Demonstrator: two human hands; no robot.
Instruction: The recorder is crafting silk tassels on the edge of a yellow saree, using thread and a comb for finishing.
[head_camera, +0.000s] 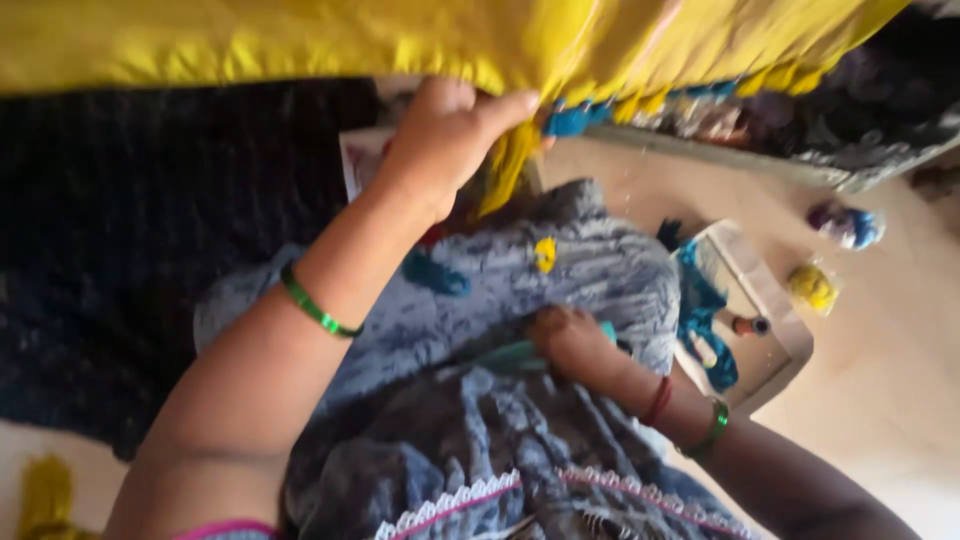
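My left hand (445, 135) is raised and pinches the edge of a yellow cloth (300, 40) that stretches across the top of the view, beside a row of blue and yellow tassels (580, 118). My right hand (570, 340) rests low on my lap, fingers closed on a teal tool (520, 355) whose shape is blurred. Both wrists carry green bangles; the right also has a red one. Beneath the hands lies the grey-blue patterned fabric (520, 280) of my garment, with a scrap of yellow thread (545, 252) and a teal strand (435, 272) on it.
A shallow open box (775, 310) with teal thread and a small spool sits on the tan floor at right. A yellow thread bundle (812, 287) and a blue-purple bundle (848, 225) lie beyond it. A dark mat (120, 230) covers the left; dark cloth is heaped at upper right.
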